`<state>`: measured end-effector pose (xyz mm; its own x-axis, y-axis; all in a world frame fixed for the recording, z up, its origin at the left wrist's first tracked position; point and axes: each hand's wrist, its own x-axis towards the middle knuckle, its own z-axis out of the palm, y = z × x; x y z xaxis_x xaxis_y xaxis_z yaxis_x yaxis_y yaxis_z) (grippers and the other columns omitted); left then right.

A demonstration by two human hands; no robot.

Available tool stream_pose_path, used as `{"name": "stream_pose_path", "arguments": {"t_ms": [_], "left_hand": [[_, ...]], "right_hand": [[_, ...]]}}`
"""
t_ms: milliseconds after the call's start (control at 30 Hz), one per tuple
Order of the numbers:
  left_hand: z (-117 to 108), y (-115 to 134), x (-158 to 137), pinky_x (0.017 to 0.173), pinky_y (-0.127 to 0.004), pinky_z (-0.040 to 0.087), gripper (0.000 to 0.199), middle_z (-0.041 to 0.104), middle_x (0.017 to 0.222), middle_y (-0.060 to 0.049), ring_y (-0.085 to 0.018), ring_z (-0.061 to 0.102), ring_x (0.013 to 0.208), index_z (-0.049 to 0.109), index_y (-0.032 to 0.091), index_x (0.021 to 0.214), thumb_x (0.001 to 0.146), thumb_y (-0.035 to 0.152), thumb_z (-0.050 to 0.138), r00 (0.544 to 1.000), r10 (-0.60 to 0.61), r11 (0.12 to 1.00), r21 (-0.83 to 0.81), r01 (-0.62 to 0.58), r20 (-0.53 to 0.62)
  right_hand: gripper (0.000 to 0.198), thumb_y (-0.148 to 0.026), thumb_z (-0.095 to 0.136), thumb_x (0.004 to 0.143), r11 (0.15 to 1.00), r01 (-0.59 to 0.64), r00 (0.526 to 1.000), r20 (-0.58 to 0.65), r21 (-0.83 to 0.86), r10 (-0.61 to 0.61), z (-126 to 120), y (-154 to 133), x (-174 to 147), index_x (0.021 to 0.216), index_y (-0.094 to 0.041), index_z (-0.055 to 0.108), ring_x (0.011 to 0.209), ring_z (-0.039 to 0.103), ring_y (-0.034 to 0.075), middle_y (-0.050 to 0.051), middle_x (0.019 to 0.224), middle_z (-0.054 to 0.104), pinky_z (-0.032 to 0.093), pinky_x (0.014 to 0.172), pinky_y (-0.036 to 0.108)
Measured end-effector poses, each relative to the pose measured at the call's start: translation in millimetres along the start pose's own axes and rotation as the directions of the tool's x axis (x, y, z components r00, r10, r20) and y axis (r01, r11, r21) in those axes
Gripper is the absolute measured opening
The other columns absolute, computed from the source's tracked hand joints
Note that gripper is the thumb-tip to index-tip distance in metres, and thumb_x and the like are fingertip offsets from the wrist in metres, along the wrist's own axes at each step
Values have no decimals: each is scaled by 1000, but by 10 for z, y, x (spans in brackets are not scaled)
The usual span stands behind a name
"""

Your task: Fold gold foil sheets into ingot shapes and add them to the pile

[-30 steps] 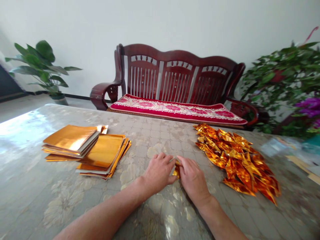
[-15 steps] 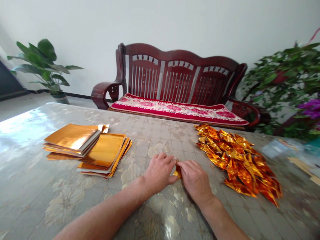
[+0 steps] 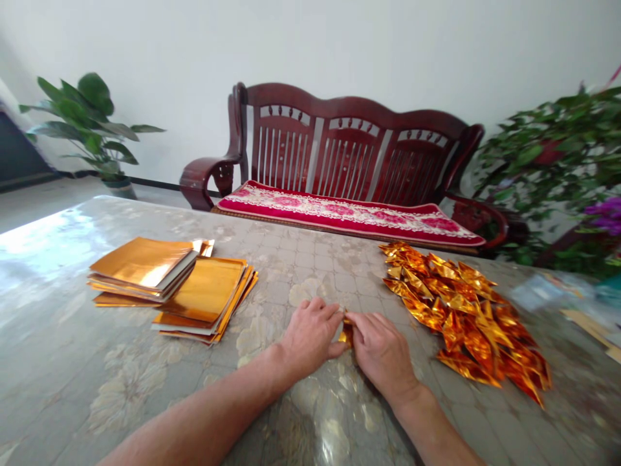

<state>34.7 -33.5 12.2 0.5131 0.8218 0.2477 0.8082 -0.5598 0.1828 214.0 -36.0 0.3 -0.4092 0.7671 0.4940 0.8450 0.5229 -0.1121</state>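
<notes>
A small folded piece of gold foil paper [image 3: 345, 336] lies on the table between my hands, mostly covered by fingers. My left hand [image 3: 313, 336] grips its left side, thumb at the near end and fingers at the far end. My right hand [image 3: 381, 349] is closed on the right side, fingers curled. Left of the hands are stacks of flat gold foil paper sheets [image 3: 206, 291], one partly on top of another. To the right spreads a pile of folded gold foil paper pieces [image 3: 460, 317] with pointed ends.
The table [image 3: 160, 408] has a glossy patterned cover. Clear plastic bags [image 3: 553, 291] and a tan strip [image 3: 589, 327] lie at its right. Behind stands a dark wooden bench [image 3: 339, 149] with a red-and-white cushion [image 3: 339, 208]. Potted plants [image 3: 92, 123] flank it.
The hands stay almost in place around the foil piece, with only slight finger movement. The whole view has shifted a little.
</notes>
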Motion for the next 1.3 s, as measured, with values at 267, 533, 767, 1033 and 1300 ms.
{"name": "stream_pose_path", "arguments": {"t_ms": [267,533,767,1033,1300], "left_hand": [[-48,51,-38,79,-37,46,28,68,105,-2,-23,59,97,57,23,114,91,38,62,999,32,999,31,-33,31],[-18,43,-42,78,-37,47,25,67,107,-3,-24,59,98,59,23,113,92,37,58,998,53,997,55,-54,19],[-16,58,-44,80,-38,47,26,66,107,-4,-24,58,97,57,21,115,94,35,56,998,57,996,72,-59,27],[-11,67,-44,78,-39,46,26,64,104,-6,-25,56,96,57,18,113,94,35,56,997,80,993,86,-82,20],[-30,76,-39,79,-40,45,27,64,103,-5,-26,56,95,57,18,113,93,35,58,996,82,993,83,-83,25]], "right_hand": [[25,-14,49,93,1000,-10,1000,-25,-19,10,-11,-14,5,106,-19,70,81,63,18,4,86,73,45,77,29],[32,-12,45,91,998,-65,997,28,-15,66,-23,-20,32,111,-19,69,86,65,19,6,89,72,47,79,28],[35,-10,43,93,997,-52,994,95,52,47,-23,23,94,114,-23,69,88,64,16,4,93,67,47,77,24],[31,-9,47,93,999,-43,993,107,-26,46,-29,8,98,108,-23,70,86,61,17,4,87,65,44,75,25],[25,-13,49,94,997,-35,994,104,-72,42,-19,-20,100,103,-23,70,84,59,17,4,84,63,43,74,26]]}}
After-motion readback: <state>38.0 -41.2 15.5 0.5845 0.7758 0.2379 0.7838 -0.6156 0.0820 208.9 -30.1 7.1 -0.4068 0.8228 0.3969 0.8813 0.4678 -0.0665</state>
